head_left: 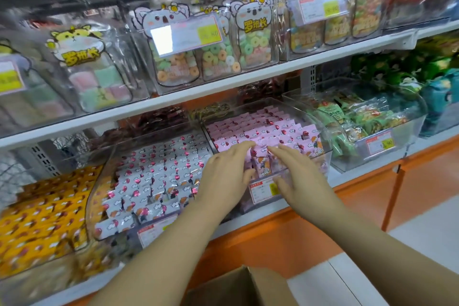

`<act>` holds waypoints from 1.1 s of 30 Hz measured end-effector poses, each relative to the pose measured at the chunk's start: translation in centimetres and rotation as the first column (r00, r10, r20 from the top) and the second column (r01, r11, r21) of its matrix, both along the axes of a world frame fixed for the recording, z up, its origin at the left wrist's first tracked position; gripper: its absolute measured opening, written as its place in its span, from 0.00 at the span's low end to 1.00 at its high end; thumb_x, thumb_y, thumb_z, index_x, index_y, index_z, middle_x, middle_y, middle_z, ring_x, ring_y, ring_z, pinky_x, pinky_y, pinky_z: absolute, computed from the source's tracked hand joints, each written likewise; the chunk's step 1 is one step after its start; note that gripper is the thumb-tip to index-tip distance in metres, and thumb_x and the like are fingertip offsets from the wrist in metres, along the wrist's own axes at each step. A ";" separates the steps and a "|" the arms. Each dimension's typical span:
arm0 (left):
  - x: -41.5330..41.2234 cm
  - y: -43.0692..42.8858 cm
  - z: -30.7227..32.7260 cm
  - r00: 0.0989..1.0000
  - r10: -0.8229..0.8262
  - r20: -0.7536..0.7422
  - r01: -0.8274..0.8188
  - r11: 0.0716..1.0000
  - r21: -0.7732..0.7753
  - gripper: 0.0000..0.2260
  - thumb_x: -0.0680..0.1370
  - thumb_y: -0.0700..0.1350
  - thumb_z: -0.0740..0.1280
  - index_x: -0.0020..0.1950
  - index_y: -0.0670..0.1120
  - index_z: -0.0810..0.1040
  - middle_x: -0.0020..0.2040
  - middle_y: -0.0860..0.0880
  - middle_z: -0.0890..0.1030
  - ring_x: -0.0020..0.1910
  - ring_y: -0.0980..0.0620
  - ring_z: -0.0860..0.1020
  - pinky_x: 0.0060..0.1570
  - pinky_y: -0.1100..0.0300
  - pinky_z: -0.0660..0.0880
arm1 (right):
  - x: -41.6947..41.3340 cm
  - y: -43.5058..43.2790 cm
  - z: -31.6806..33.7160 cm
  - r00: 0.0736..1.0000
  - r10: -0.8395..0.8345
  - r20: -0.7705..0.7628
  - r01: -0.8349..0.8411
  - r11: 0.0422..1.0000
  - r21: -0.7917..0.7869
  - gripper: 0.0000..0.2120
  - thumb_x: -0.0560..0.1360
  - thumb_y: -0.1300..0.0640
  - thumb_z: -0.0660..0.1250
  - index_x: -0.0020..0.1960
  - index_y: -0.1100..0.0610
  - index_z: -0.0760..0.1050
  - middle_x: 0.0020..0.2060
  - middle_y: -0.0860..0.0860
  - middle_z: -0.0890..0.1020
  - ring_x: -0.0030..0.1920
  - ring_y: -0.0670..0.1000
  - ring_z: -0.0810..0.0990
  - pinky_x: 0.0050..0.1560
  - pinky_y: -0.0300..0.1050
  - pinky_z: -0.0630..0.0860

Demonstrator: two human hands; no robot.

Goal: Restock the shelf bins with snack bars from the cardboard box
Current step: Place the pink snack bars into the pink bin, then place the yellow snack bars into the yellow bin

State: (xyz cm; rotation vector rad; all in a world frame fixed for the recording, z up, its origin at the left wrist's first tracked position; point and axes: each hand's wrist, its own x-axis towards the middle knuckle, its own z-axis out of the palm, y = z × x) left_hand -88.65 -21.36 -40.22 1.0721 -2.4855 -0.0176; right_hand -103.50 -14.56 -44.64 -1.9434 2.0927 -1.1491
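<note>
Shelf bin [322,156] — left hand [223,174], right hand [299,171] inside

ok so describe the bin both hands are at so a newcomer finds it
Go to the lower shelf of clear bins above the orange base. It is the bin under the left hand and right hand. Only it holds pink packets; its left neighbour holds white packets, its right green packets.

I'm in a shop: white shelves [223,87] carry clear bins [320,156] of wrapped snacks, each with a price tag [380,144] on front.
</note>
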 end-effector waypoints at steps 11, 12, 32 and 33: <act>15.6 6.4 -8.9 0.944 0.201 -0.261 -0.173 0.977 0.125 0.10 0.79 0.45 0.63 0.59 0.52 0.77 0.51 0.53 0.82 0.48 0.53 0.80 0.46 0.58 0.75 | 11.6 5.1 -5.6 0.988 0.148 0.036 -0.150 0.987 0.053 0.19 0.74 0.64 0.67 0.64 0.56 0.75 0.57 0.53 0.79 0.57 0.54 0.77 0.56 0.41 0.68; 17.5 6.8 -10.5 0.936 0.257 -0.240 -0.226 0.963 0.149 0.09 0.79 0.46 0.63 0.58 0.53 0.78 0.51 0.54 0.82 0.48 0.54 0.80 0.44 0.60 0.74 | 12.9 5.3 -6.7 0.985 0.173 0.029 -0.175 0.981 0.087 0.19 0.74 0.63 0.67 0.65 0.55 0.74 0.58 0.52 0.79 0.57 0.53 0.77 0.56 0.40 0.68; 31.2 6.4 -35.3 0.705 0.684 0.187 -0.538 0.344 0.769 0.18 0.76 0.42 0.67 0.66 0.46 0.73 0.60 0.45 0.78 0.60 0.45 0.76 0.60 0.54 0.72 | 18.6 0.8 -31.2 0.980 -0.003 0.199 -0.166 0.538 0.827 0.20 0.75 0.68 0.65 0.66 0.63 0.70 0.59 0.59 0.77 0.62 0.59 0.75 0.56 0.40 0.68; 31.3 6.3 -36.0 0.720 0.658 0.222 -0.541 0.332 0.772 0.19 0.76 0.43 0.67 0.66 0.46 0.73 0.61 0.44 0.77 0.61 0.44 0.75 0.60 0.52 0.72 | 18.9 0.6 -31.7 0.982 0.015 0.191 -0.171 0.518 0.838 0.21 0.74 0.68 0.65 0.67 0.63 0.70 0.60 0.59 0.77 0.61 0.59 0.75 0.52 0.38 0.68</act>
